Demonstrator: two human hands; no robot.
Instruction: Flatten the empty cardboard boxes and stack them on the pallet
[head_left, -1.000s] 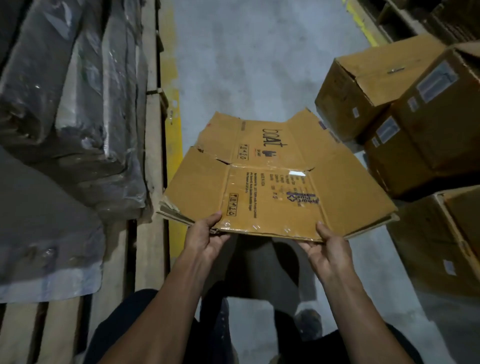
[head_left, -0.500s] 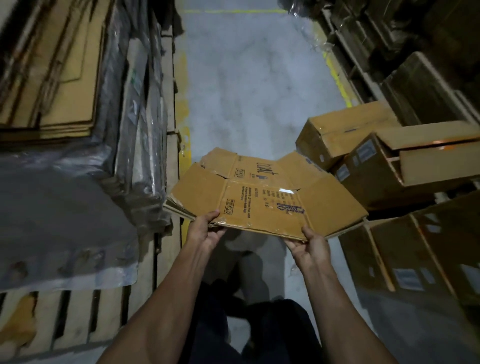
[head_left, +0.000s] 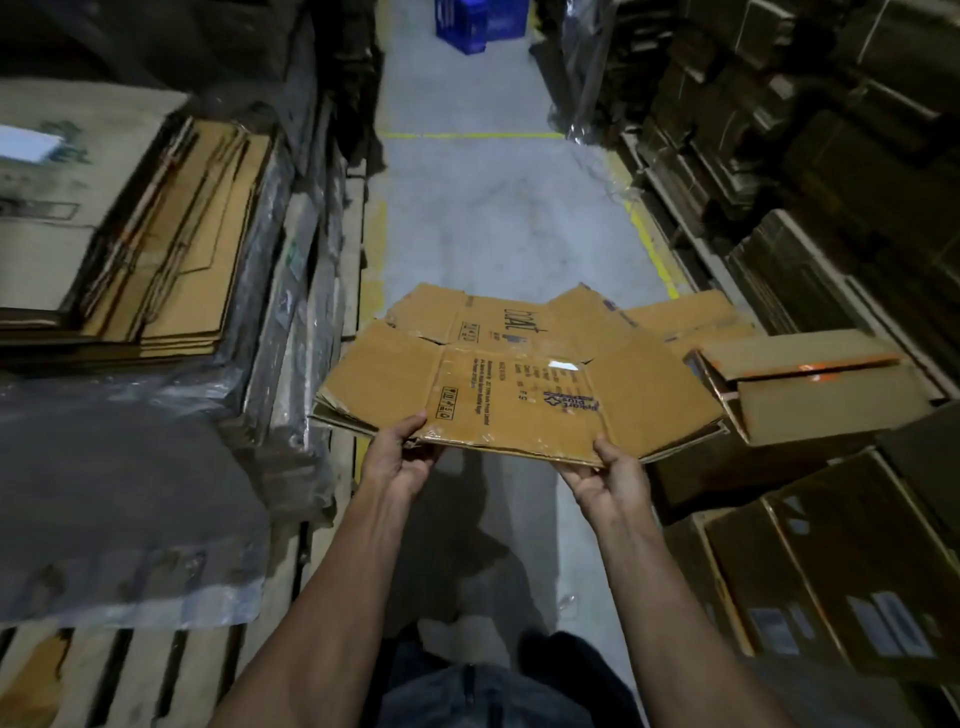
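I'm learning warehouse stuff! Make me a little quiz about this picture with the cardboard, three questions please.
1. True or false: the flattened box is lying on the floor.
2. Which hands hold it? A) left hand only B) right hand only C) both
3. Fill in: the stack of flat cardboard lies on the person's ____ side.

Key: 1. False, it is held up above the floor. 2. C, each grips the near edge. 3. Left.

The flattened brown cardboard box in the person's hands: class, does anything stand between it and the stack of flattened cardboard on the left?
Nothing visible blocks the way. The flattened brown cardboard box, gripped by the left hand and right hand, hangs over the grey floor; only open air separates it from the stack of flattened cardboard.
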